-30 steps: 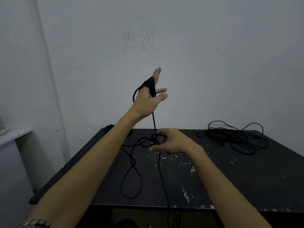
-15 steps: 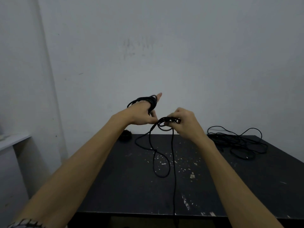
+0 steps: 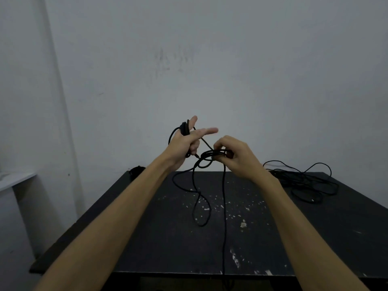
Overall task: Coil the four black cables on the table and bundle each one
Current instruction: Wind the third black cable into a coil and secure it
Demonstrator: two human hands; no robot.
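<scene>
at the far left a pale shelf (image 3: 14, 179) juts from the wall, beside the black table (image 3: 315, 238). on the table's back left corner sits a small dark bundle (image 3: 136, 170), too dim to tell whether it is a finished coil. the left hand (image 3: 184, 143) is raised above the table with its thumb and first finger stretched out, and several turns of the cable (image 3: 224, 206) are wound round the base of the thumb; the other fingers look curled, though it is unclear whether they hold the strand. just to its right the right hand (image 3: 233, 156) pinches a gathered loop of that same cable, while slack hangs down in a loop onto the table and 1 strand drops past the front edge. at the back right lies a loose heap of cables (image 3: 302, 181), untouched. the step in hand seems to be winding 1 cable onto the left hand. next, the right hand likely has to carry its loop over the left thumb, keeping the strand taut so the earlier turns do not slip.
</scene>
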